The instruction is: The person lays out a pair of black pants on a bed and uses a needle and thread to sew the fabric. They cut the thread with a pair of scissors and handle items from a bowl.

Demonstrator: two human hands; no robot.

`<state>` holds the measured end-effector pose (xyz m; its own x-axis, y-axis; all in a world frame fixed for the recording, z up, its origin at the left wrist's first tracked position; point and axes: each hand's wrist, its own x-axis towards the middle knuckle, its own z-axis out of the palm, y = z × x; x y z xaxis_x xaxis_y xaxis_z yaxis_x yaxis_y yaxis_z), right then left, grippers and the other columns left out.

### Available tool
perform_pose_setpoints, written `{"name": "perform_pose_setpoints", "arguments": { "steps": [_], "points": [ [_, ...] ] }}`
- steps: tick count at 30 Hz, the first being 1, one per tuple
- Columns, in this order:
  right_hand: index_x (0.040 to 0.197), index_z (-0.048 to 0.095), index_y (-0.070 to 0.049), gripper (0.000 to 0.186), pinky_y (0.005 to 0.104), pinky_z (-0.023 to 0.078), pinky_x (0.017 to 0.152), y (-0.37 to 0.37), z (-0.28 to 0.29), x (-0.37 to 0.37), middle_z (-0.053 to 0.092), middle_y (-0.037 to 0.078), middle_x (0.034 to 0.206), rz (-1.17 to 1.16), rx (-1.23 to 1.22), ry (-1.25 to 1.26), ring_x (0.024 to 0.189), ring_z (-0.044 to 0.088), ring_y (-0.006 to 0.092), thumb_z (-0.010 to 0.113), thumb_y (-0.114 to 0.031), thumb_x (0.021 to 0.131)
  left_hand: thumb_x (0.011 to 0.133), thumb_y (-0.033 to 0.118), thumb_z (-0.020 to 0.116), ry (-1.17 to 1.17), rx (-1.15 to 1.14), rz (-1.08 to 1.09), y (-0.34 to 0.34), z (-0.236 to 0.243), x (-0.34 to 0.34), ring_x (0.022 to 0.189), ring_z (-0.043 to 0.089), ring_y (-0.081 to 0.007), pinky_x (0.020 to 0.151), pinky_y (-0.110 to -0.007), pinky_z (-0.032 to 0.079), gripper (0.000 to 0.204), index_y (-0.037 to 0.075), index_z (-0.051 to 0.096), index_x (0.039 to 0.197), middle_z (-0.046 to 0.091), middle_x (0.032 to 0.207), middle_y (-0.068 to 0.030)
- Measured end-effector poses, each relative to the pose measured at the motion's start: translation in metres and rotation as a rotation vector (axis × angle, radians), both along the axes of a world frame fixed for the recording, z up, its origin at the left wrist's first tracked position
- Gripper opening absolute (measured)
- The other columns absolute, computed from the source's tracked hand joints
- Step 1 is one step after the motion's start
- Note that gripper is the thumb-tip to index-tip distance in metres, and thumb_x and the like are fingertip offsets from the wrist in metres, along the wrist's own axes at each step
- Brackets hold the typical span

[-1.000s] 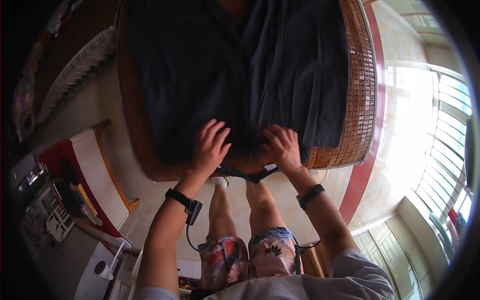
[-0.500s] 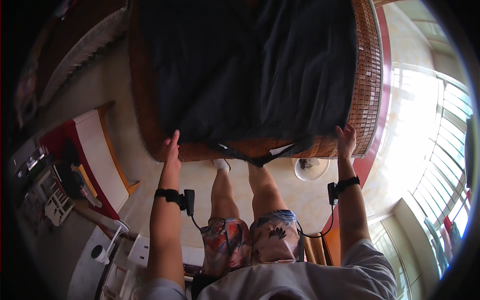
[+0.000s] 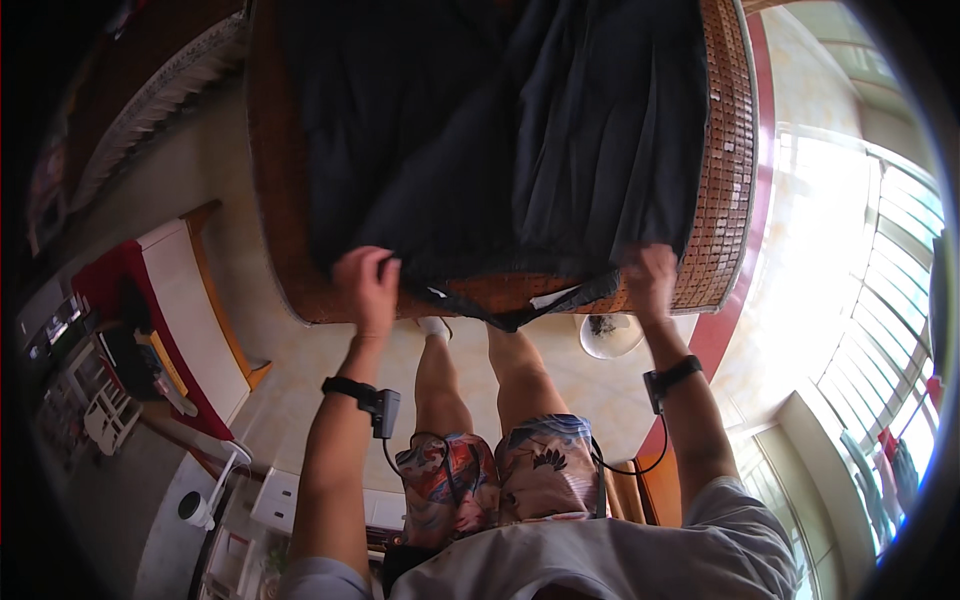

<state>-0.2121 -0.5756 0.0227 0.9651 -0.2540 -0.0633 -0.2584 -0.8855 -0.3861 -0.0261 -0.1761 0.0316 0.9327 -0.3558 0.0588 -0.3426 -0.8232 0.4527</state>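
Black trousers [image 3: 440, 170] lie spread over a bed, their waist side toward me and the legs running away. The waistband [image 3: 515, 318] sags over the near bed edge in the middle, with pale label-like patches showing. At its left corner my left hand [image 3: 370, 290] has its fingers curled together on the cloth. My right hand [image 3: 652, 278] is at the right corner, somewhat blurred, with bent fingers closed on the fabric. Long folds in the cloth run toward that hand. Each wrist bears a black strap with a small device [image 3: 385, 410] and a cable.
A brown tile mat [image 3: 728, 180] covers the bed. Below its near edge, a white round basin [image 3: 610, 338] stands on the floor by my legs. To the left is a red and white cabinet-like piece [image 3: 185, 300]; at the right, a bright barred window [image 3: 880, 290].
Both hands have moved inward from beside the trousers onto the waist corners, and their fingers have closed. The cloth on the right has drawn into more folds.
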Motion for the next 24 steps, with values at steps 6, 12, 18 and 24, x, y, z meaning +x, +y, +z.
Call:
{"name": "perform_pose_setpoints", "arguments": {
  "steps": [6,12,18,24],
  "points": [
    [0.104,0.063,-0.009,0.033,0.0383,0.044,0.083,0.091,-0.003,0.083,0.059,0.007,0.107,0.291,0.171,-0.099,0.098,0.055,0.0256,0.071,-0.013,0.071,0.069,0.005,0.077,0.128,-0.2,-0.411,-0.104,-0.02,-0.017,0.101,0.054,-0.029,0.087,-0.04,0.045,0.037,0.008,0.062,0.103,0.058,0.107,-0.0068],
    [0.089,0.063,-0.007,0.019,0.0376,0.046,0.079,0.091,-0.038,0.093,0.063,0.005,0.095,0.254,0.248,-0.14,0.087,0.057,0.0265,0.068,-0.006,0.07,0.068,0.004,0.078,0.231,-0.23,-0.407,-0.114,-0.047,-0.013,0.102,0.053,-0.0318,0.089,-0.04,0.046,0.045,0.005,0.058,0.108,0.055,0.11,-0.0109],
    [0.089,0.063,-0.001,0.015,0.0333,0.05,0.075,0.078,-0.031,0.093,0.064,0.013,0.091,-0.135,0.834,0.052,0.084,0.063,0.0296,0.056,-0.007,0.077,0.068,0.004,0.077,0.228,-0.29,-0.412,-0.105,-0.052,-0.014,0.101,0.054,-0.032,0.088,-0.041,0.047,0.042,0.004,0.058,0.105,0.055,0.109,-0.0122],
    [0.096,0.065,0.0,0.02,0.0281,0.047,0.075,0.065,-0.038,0.09,0.066,0.008,0.088,-0.27,1.05,0.164,0.081,0.06,0.0155,0.058,-0.01,0.08,0.067,0.009,0.079,0.185,-0.213,-0.39,-0.123,-0.041,-0.019,0.102,0.054,-0.0313,0.089,-0.041,0.047,0.048,0.006,0.056,0.109,0.054,0.11,-0.0114]
  ]
}}
